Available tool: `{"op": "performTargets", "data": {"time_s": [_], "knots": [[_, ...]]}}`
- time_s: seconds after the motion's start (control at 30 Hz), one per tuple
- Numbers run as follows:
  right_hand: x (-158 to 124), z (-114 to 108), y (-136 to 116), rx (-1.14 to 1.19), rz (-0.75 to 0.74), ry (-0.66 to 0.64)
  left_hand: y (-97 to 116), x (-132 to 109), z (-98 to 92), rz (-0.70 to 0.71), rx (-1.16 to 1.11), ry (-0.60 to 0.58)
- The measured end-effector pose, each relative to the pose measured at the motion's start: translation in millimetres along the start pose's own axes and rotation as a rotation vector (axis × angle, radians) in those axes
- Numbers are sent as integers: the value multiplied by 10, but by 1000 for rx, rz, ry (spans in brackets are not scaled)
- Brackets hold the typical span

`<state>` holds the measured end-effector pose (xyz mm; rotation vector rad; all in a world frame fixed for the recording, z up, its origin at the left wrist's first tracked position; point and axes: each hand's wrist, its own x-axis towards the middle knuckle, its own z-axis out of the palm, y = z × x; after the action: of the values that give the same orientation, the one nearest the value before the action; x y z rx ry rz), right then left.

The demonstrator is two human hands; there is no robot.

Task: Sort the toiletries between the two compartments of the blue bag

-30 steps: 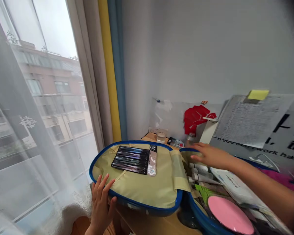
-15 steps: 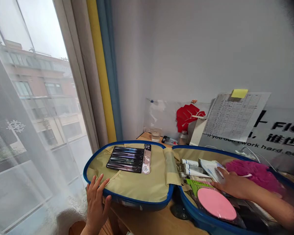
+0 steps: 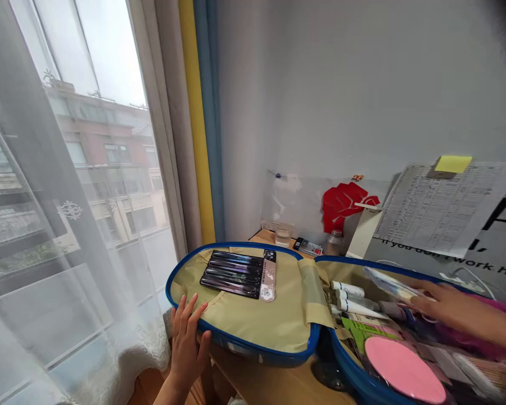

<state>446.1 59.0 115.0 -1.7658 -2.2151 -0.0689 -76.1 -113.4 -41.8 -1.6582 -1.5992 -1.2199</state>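
Observation:
My left hand point(image 3: 189, 337) rests on the near blue rim of the open suitcase point(image 3: 257, 332), its fingers stretched out and spread over the edge. A blister pack of several toothbrushes point(image 3: 236, 274) lies in the left half, beyond that hand. In my right hand point(image 3: 447, 306) is a white packet point(image 3: 390, 283), which looks like wipes or tissues. It is held above the contents of the right half, and the fingers are partly blurred. Below the packet lie white-capped tubes or bottles point(image 3: 349, 298), a green packet point(image 3: 360, 331) and a pink oval item point(image 3: 405, 368).
A magenta mesh bath puff point(image 3: 459, 336) is partly hidden under my right forearm. Behind the suitcase stand a clear cup point(image 3: 283, 236) and a glass jar point(image 3: 334, 243) on the wooden table point(image 3: 253, 382). Curtains point(image 3: 168, 140) hang at the left.
My right hand has lifted the white packet off the contents of the right half. My left hand stays on the rim. The whole view has shifted, so things appear farther right.

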Motion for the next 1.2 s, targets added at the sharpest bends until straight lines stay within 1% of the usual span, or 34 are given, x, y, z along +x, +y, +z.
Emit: {"op": "performTargets", "data": {"time_s": [0.03,0.1,0.13,0.2,0.27,0.37,0.43,0.47,0.53,0.6,0.67,0.8,0.87,1.03,1.2], "knots": [[27,-97,-104,17,0,-1,7,4,2,-2,-1,1],[84,-262,-456,69,-32,-17,18,9,5,-3,2,-1],[114,-314,-697,117,-93,-43,20,10,5,-3,4,-1],[175,-334,-1261,204,-277,-156,21,8,4,-2,6,0],[231,-231,-1849,243,-432,-246,17,2,3,-3,6,-8],[272,82,-2610,291,-643,-378,12,-8,8,-13,12,-16],[266,315,-2991,314,-726,-449,13,-9,13,-14,16,-11],[257,419,-3142,324,-755,-482,15,-7,16,-11,17,-7],[236,587,-3366,344,-801,-541,26,-1,19,-1,18,2],[225,693,-3496,362,-835,-598,41,5,18,-1,20,12],[230,751,-3551,366,-856,-658,53,5,17,-4,20,21],[256,805,-3547,348,-891,-772,61,0,25,-3,13,28],[256,830,-3533,332,-894,-807,62,7,30,0,10,24],[208,881,-3526,270,-830,-839,71,41,29,14,2,30],[160,892,-3566,168,-700,-841,58,40,27,21,10,26]]}}
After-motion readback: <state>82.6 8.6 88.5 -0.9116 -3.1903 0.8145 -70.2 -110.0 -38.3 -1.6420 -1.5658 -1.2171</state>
